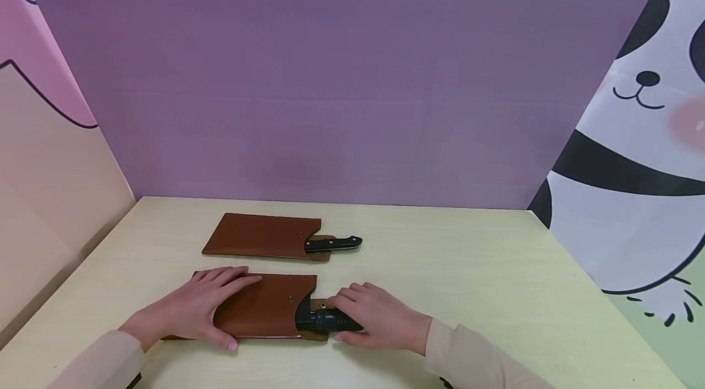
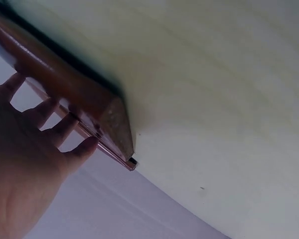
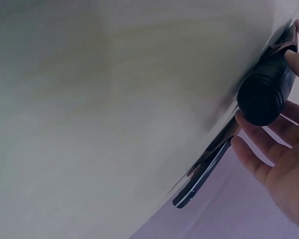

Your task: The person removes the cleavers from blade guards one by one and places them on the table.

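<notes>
The nearer brown leather sheath (image 1: 270, 306) lies flat on the table, with a knife's thick black ribbed handle (image 1: 327, 320) sticking out of its right end. My left hand (image 1: 206, 309) rests across the sheath's left part, fingers towards the far edge and thumb by the near edge. In the left wrist view, the fingers are spread along the sheath (image 2: 65, 74). My right hand (image 1: 380, 318) holds the handle's end, thumb on the near side and fingers on the far side. The handle's round butt (image 3: 259, 102) faces the right wrist view. The blade is hidden inside the leather.
Behind lies a second brown leather sheath (image 1: 264, 236), holding a knife with a slim black riveted handle (image 1: 336, 243) pointing right. The pale wooden table (image 1: 468, 266) meets a purple backdrop (image 1: 341, 83) at its far edge. Printed panels stand at both sides, a panda (image 1: 622, 181) on the right.
</notes>
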`<act>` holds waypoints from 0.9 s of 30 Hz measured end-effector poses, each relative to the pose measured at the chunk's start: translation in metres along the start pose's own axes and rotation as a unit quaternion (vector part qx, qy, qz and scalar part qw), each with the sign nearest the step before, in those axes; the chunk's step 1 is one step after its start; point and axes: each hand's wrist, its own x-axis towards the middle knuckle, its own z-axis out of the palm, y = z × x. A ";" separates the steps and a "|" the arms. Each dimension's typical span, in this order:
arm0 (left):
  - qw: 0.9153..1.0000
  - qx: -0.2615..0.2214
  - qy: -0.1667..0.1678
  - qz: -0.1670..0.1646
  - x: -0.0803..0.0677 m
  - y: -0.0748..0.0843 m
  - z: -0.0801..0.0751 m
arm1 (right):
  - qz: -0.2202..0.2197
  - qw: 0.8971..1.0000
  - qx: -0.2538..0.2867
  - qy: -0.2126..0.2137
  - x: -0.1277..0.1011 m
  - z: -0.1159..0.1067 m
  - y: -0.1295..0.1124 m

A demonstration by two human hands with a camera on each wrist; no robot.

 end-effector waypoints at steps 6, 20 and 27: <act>1.000 -0.008 -0.020 -0.001 0.001 -0.001 -0.001 | -0.006 1.000 0.006 -0.004 0.004 0.001 -0.002; 1.000 0.000 -0.012 -0.001 0.003 -0.002 0.001 | 0.008 0.998 0.058 -0.014 0.010 0.004 -0.004; 1.000 0.017 0.002 0.015 0.005 -0.001 0.000 | 0.031 0.994 0.103 -0.028 0.011 0.004 -0.004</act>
